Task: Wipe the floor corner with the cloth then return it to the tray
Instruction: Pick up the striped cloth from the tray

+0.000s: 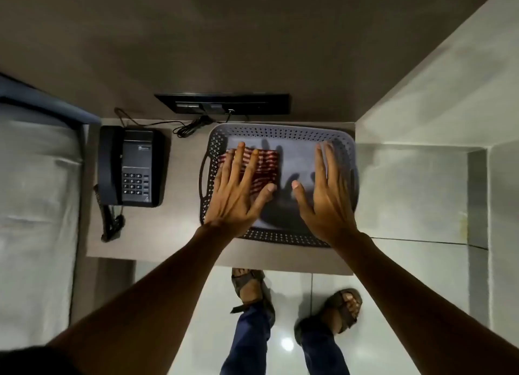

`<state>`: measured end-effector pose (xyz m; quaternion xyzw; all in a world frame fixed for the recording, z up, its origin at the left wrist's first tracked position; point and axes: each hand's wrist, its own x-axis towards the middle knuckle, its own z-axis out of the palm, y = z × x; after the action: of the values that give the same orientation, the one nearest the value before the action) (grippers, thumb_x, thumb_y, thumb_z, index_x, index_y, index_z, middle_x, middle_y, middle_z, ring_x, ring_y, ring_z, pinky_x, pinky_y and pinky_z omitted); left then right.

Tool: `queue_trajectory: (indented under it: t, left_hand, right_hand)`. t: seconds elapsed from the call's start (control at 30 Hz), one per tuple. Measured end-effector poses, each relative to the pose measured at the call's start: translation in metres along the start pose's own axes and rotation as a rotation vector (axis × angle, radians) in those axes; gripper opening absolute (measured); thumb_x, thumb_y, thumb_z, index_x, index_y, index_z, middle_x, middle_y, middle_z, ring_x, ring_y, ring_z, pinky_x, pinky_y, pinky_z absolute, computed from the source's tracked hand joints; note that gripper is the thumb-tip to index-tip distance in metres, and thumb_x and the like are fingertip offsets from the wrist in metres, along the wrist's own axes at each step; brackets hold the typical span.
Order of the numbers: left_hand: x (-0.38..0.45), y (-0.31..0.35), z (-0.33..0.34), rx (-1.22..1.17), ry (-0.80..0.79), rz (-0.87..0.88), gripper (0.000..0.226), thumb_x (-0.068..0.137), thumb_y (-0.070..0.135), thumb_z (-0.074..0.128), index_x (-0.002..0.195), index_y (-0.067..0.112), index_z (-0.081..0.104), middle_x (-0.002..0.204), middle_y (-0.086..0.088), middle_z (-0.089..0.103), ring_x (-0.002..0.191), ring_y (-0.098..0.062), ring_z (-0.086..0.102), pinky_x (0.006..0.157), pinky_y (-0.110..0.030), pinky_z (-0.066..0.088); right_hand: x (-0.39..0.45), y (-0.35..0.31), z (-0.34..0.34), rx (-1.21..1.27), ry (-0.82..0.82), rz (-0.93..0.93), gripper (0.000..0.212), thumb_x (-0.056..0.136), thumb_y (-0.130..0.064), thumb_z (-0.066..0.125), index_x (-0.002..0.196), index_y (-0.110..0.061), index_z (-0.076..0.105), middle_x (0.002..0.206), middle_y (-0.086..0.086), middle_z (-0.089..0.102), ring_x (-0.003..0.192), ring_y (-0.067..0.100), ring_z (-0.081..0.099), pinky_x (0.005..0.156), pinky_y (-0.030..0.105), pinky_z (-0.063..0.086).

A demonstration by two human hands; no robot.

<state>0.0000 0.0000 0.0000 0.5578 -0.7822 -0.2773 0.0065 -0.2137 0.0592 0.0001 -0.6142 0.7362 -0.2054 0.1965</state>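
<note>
A folded red cloth with white stripes (266, 164) lies in the left half of a grey perforated tray (280, 130) on a small table. My left hand (238, 189) hovers flat over the cloth with fingers spread, covering its left part; whether it touches the cloth I cannot tell. Over the tray's bare right half my right hand (323, 195) is spread open with nothing in it. The floor corner (474, 200) shows to the right of the table, where pale tiles meet the wall.
A black desk phone (129, 166) with a coiled cord sits left of the tray. A dark wall socket panel (222, 103) with a cable hangs behind. A bed (33, 192) lies at far left. My sandalled feet (295, 298) stand on glossy tiles below the table.
</note>
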Motion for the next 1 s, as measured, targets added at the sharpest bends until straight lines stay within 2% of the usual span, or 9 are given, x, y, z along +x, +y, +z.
queue_trajectory:
  t: [0.03, 0.07, 0.17, 0.23, 0.37, 0.6, 0.73, 0.87, 1.0]
  left_hand:
    - [0.006, -0.007, 0.010, -0.012, -0.004, 0.008, 0.089, 0.103, 0.069, 0.034, 0.173, 0.027, 0.000, 0.183, -0.008, -0.009, 0.170, -0.033, -0.006, 0.135, -0.058, 0.001]
    - [0.013, -0.013, 0.018, -0.011, -0.003, -0.010, 0.088, 0.103, 0.069, 0.034, 0.173, 0.030, -0.003, 0.183, -0.006, -0.012, 0.170, -0.032, -0.009, 0.134, -0.057, -0.002]
    - [0.024, -0.031, 0.043, 0.037, 0.002, -0.003, 0.090, 0.102, 0.072, 0.033, 0.172, 0.033, -0.007, 0.183, -0.004, -0.014, 0.169, -0.031, -0.012, 0.131, -0.053, -0.008]
    - [0.030, -0.038, 0.056, 0.105, -0.001, 0.014, 0.092, 0.101, 0.076, 0.029, 0.172, 0.029, -0.006, 0.183, -0.007, -0.012, 0.169, -0.032, -0.012, 0.133, -0.055, -0.008]
    - [0.029, -0.043, 0.074, 0.251, 0.011, 0.010, 0.093, 0.102, 0.079, 0.020, 0.173, 0.021, 0.004, 0.183, -0.015, -0.005, 0.169, -0.038, -0.006, 0.135, -0.058, -0.004]
    - [0.035, -0.050, 0.079, 0.259, 0.045, 0.033, 0.084, 0.106, 0.075, 0.020, 0.173, 0.027, 0.005, 0.183, -0.011, -0.007, 0.169, -0.035, -0.009, 0.135, -0.049, -0.012]
    - [0.034, -0.049, 0.074, 0.186, 0.036, 0.024, 0.075, 0.108, 0.063, 0.023, 0.173, 0.028, 0.009, 0.183, -0.008, -0.008, 0.169, -0.035, -0.010, 0.136, -0.052, -0.010]
    - [0.033, -0.042, 0.068, 0.114, -0.025, -0.033, 0.070, 0.111, 0.059, 0.020, 0.172, 0.029, 0.002, 0.182, -0.003, -0.014, 0.167, -0.032, -0.019, 0.137, -0.055, -0.007]
    - [0.032, -0.019, 0.057, -0.228, 0.020, -0.165, 0.068, 0.113, 0.051, 0.028, 0.173, 0.027, 0.008, 0.183, 0.005, -0.002, 0.168, -0.021, -0.013, 0.138, -0.056, -0.001]
  right_hand:
    - [0.002, 0.006, 0.013, 0.007, -0.002, 0.003, 0.080, 0.111, -0.042, 0.058, 0.173, 0.002, 0.035, 0.183, 0.024, 0.032, 0.171, 0.042, 0.031, 0.144, 0.037, 0.007]
    - [0.006, 0.011, 0.023, -0.007, -0.024, 0.030, 0.080, 0.111, -0.044, 0.056, 0.173, 0.001, 0.034, 0.184, 0.023, 0.031, 0.171, 0.042, 0.032, 0.144, 0.037, 0.007]
    - [0.011, 0.021, 0.054, -0.128, -0.067, 0.022, 0.079, 0.113, -0.046, 0.050, 0.175, -0.001, 0.031, 0.185, 0.023, 0.028, 0.172, 0.044, 0.029, 0.141, 0.064, 0.023]
    - [0.018, 0.027, 0.070, -0.153, -0.091, 0.031, 0.079, 0.114, -0.048, 0.047, 0.176, -0.002, 0.029, 0.186, 0.022, 0.025, 0.173, 0.043, 0.025, 0.139, 0.069, 0.023]
    - [0.019, 0.041, 0.084, -0.239, -0.102, 0.041, 0.082, 0.114, -0.056, 0.036, 0.178, -0.006, 0.025, 0.188, 0.019, 0.020, 0.175, 0.039, 0.020, 0.140, 0.068, 0.019]
    - [0.018, 0.046, 0.095, -0.320, -0.014, 0.013, 0.084, 0.114, -0.059, 0.036, 0.179, -0.009, 0.023, 0.189, 0.016, 0.020, 0.176, 0.035, 0.019, 0.141, 0.065, 0.018]
    - [0.018, 0.045, 0.093, -0.311, -0.026, 0.026, 0.084, 0.114, -0.060, 0.033, 0.179, -0.008, 0.023, 0.189, 0.015, 0.020, 0.176, 0.035, 0.020, 0.141, 0.064, 0.019]
    - [0.020, 0.036, 0.086, -0.322, -0.069, 0.053, 0.084, 0.115, -0.057, 0.033, 0.179, -0.004, 0.020, 0.188, 0.018, 0.017, 0.176, 0.037, 0.018, 0.142, 0.063, 0.014]
    - [0.020, 0.019, 0.069, -0.240, -0.142, 0.125, 0.081, 0.115, -0.051, 0.025, 0.179, -0.006, 0.006, 0.189, 0.014, 0.001, 0.178, 0.032, 0.002, 0.143, 0.057, 0.001]
